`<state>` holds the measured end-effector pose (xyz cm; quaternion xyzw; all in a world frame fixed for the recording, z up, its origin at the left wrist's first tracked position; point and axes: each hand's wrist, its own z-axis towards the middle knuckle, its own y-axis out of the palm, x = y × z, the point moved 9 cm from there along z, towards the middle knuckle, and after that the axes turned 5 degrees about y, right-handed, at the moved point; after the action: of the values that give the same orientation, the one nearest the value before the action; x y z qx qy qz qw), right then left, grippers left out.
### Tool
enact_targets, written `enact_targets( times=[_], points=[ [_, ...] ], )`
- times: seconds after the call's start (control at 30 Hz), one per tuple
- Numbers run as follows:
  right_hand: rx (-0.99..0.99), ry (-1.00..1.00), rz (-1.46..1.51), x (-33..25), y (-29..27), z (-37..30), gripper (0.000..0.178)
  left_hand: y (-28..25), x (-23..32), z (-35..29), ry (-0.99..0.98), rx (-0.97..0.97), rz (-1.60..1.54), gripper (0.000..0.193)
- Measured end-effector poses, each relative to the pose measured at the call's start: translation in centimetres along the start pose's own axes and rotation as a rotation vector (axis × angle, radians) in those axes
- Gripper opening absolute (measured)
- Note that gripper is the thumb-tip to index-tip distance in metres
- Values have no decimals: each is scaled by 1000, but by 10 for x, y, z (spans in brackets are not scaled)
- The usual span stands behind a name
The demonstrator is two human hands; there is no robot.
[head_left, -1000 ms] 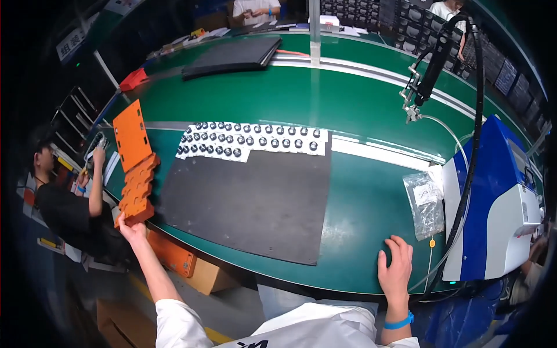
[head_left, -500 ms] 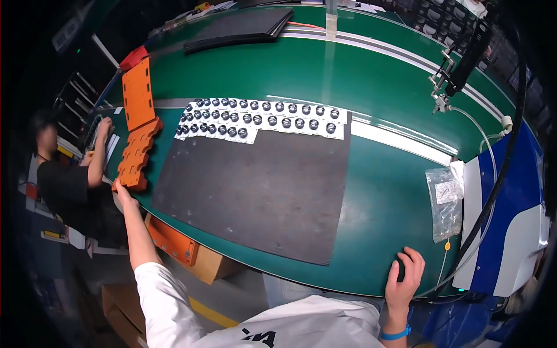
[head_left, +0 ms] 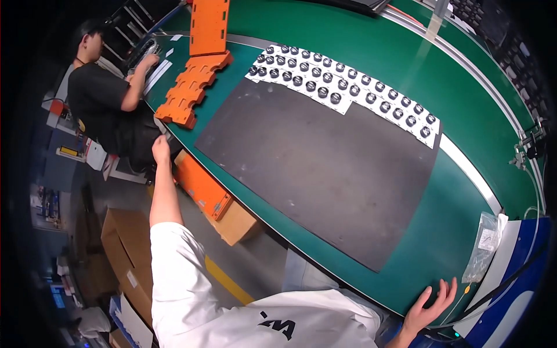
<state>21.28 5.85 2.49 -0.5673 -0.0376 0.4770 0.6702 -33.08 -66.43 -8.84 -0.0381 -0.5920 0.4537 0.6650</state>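
Note:
My left hand (head_left: 162, 149) is off the bench's left edge, below the near end of an orange slotted fixture (head_left: 188, 87), and apart from it. Its fingers are curled closed; whether anything small is inside does not show. My right hand (head_left: 430, 307) is at the near right of the green bench, fingers spread and holding nothing, close to a clear plastic bag (head_left: 480, 249). Between the hands lies a dark grey mat (head_left: 331, 174). Along its far side, rows of small black round parts (head_left: 328, 76) sit on white cards.
A flat orange panel (head_left: 209, 26) adjoins the fixture's far end. A co-worker (head_left: 101, 93) works at the far left. Below the bench edge are another orange piece (head_left: 203, 185) and cardboard boxes (head_left: 125, 255). A blue and white machine (head_left: 510, 278) stands at right.
My left hand has come away from the orange fixture's near end and its fingers are now curled. The view has swung left, and my right hand stays open near the bag.

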Motion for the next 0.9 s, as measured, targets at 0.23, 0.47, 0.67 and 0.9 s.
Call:
enact_targets(
  times=[0.23,0.47,0.67,0.9],
  points=[
    [-66,37,-112,-25,7,12,35,37,-113,-58,-14,-393,491,69],
    [-77,-58,-59,-21,7,15,41,11,-139,-58,-147,-550,164,64],
    [105,48,-68,-5,-7,13,27,-25,-136,-130,-466,-615,148,71],
    [-6,-72,99,-11,-8,6,24,-67,-119,-264,-748,-699,-352,54]
  ],
)
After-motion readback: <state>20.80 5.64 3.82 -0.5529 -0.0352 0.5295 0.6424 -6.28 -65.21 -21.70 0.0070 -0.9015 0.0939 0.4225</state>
